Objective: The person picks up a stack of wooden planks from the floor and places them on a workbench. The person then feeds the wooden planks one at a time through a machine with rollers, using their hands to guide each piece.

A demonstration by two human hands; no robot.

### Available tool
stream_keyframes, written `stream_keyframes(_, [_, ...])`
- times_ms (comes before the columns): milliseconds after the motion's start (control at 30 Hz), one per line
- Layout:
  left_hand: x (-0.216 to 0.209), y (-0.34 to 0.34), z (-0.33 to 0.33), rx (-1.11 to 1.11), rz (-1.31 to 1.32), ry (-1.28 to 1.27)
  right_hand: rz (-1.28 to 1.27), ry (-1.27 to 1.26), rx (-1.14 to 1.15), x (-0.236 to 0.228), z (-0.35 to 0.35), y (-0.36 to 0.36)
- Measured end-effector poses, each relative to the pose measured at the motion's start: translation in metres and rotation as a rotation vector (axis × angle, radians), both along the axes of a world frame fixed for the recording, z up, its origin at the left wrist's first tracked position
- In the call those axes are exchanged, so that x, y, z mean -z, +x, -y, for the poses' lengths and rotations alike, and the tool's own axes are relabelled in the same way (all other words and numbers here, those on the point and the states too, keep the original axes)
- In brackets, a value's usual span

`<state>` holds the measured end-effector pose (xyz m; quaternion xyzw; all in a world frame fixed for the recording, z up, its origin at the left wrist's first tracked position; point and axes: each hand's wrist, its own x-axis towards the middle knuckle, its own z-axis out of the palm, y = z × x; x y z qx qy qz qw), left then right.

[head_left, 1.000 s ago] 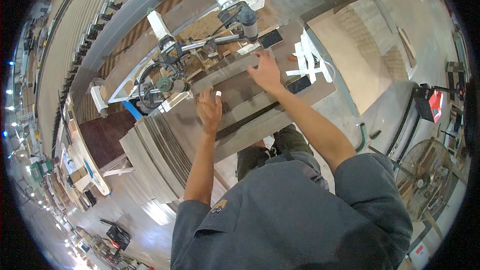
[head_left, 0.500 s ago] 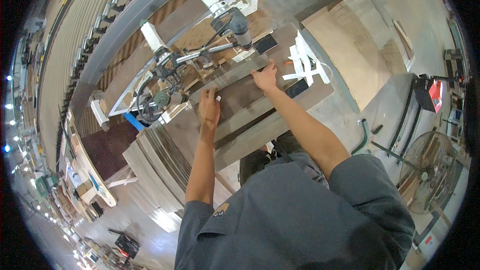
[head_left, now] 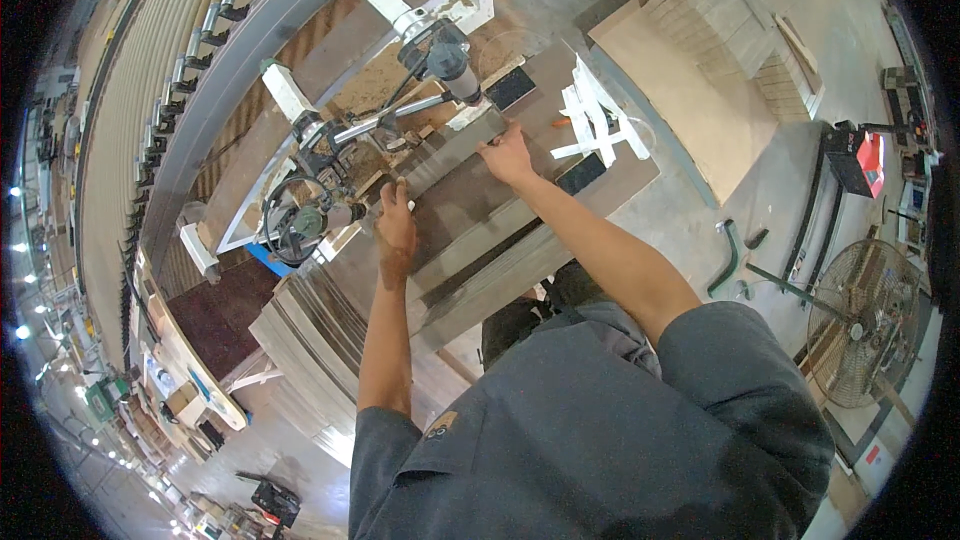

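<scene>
Both my hands press on a long grey board (head_left: pixel 447 152) lying on the dark machine table (head_left: pixel 600 195). My left hand (head_left: pixel 396 223) grips the board's left end, fingers curled over its far edge. My right hand (head_left: pixel 507 154) holds the right end, next to the machine's round black motor head (head_left: pixel 446 52). The board sits against the machine's metal rail and spindle parts (head_left: pixel 385 120). A handwheel (head_left: pixel 298 220) is just left of my left hand.
A stack of thin grey boards (head_left: pixel 320 330) lies at my left. White strips (head_left: pixel 595 115) rest on the table's right part. A pallet of pale boards (head_left: pixel 700 50) stands at the far right, a floor fan (head_left: pixel 865 325) and a red box (head_left: pixel 868 162) beyond it.
My hands and the board have slid a little farther toward the machine head; my head has tilted, shifting the view.
</scene>
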<state>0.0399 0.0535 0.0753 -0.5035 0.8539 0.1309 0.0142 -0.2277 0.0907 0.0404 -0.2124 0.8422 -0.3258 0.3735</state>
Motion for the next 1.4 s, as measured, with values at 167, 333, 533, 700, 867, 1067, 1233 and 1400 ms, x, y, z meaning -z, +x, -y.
stream_keyframes(167, [-0.003, 0.007, 0.012, -0.023, 0.027, -0.060, 0.014, -0.117, 0.019, -0.011, 0.018, 0.011])
stream_keyframes(333, [-0.001, -0.011, 0.003, -0.090, -0.244, -0.209, 0.336, -0.283, 0.347, 0.018, 0.011, 0.015])
stream_keyframes(533, [0.009, 0.005, -0.020, -1.038, -0.741, 0.574, 0.834, -0.216, 0.508, -0.035, 0.029, 0.045])
stream_keyframes(700, [0.032, -0.013, 0.012, -1.188, -1.232, 0.954, 0.880, -0.292, 0.569, -0.044, 0.045, 0.030])
stream_keyframes(867, [0.038, -0.011, 0.009, -1.180, -1.194, 0.895, 0.822, -0.187, 0.521, -0.035, 0.054, 0.037])
stream_keyframes(1067, [0.015, 0.029, 0.007, -1.291, -1.287, 0.892, 0.781, -0.159, 0.197, -0.017, 0.046, 0.094])
stream_keyframes(1233, [0.041, -0.035, 0.013, -1.108, -1.374, 1.121, 0.772, -0.097, 0.127, 0.081, 0.041, 0.067])
stream_keyframes(1400, [0.037, -0.028, 0.020, -1.280, -1.360, 1.083, 0.466, 0.007, -0.124, 0.080, 0.050, 0.077])
